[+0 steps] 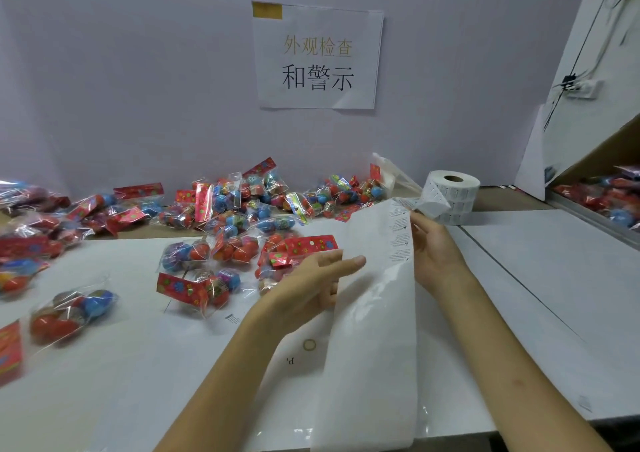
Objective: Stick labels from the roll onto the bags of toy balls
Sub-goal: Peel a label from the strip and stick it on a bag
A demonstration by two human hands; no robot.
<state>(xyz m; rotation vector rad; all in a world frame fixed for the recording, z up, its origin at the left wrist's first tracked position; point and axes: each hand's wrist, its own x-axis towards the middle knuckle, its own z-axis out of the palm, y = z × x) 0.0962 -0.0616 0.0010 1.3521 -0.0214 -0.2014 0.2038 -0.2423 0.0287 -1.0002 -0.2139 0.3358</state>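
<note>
A white roll of labels (pixel 450 197) stands on the table at the back right. Its wide label strip (pixel 374 330) runs from the roll down toward me, with a column of printed labels along its right edge. My left hand (pixel 311 289) pinches the strip's left edge, one finger lying across the paper. My right hand (pixel 434 247) holds the right edge, fingers near the top labels. Several clear bags of toy balls (pixel 242 205) with red header cards lie heaped at the back. One bag (pixel 294 252) sits just behind my left hand.
More bags (pixel 69 313) are scattered over the left of the white table (pixel 519 313). A cardboard box (pixel 602 195) at the right holds further bags. A rubber band (pixel 309 345) lies under my left forearm. A paper sign (pixel 317 56) hangs on the wall.
</note>
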